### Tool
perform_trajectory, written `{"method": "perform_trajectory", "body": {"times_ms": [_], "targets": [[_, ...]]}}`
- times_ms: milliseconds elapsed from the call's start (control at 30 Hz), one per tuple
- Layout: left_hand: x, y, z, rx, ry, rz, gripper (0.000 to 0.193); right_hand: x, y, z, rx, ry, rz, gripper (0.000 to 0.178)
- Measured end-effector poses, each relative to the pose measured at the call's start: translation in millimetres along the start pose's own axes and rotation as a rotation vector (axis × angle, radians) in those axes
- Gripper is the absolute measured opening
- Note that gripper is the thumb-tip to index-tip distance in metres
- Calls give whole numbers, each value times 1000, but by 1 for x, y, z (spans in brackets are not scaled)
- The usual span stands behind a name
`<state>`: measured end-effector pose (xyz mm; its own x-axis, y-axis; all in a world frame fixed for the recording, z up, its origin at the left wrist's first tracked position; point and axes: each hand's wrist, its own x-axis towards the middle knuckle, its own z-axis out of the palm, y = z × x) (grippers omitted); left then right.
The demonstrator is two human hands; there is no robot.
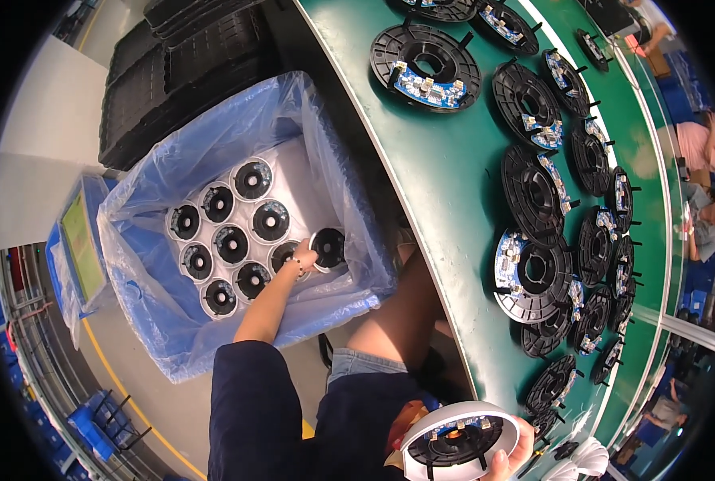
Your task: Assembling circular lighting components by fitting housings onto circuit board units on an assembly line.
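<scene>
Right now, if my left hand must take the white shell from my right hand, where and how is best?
Probably the outer wall of the white shell, approached from the left: the right hand grips the opposite side, and an outside hold avoids the blue circuit board within.

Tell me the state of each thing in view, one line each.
Left hand, closed on white-rimmed unit
White-rimmed unit, held by its edge
Blue bin, open, plastic-lined, partly filled
Other units, in rows, black faces up
Right hand, holding white housing
White housing, black disc and blue board inside
Table discs, some overlapping
Green table, partly covered
Black trays, stacked
</scene>
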<state>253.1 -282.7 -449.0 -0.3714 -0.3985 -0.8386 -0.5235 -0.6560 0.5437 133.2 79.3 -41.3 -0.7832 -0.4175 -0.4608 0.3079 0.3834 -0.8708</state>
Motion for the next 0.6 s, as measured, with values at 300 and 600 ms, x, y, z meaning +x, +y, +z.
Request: {"method": "perform_trajectory", "body": {"times_ms": [300,600], "targets": [[22,-13,15,272,69,3,60,-11,-8,4,-14,-18,-9,45],[-16,7,17,878,386,216,47,0,-15,29,-100,129,-86,43]]}}
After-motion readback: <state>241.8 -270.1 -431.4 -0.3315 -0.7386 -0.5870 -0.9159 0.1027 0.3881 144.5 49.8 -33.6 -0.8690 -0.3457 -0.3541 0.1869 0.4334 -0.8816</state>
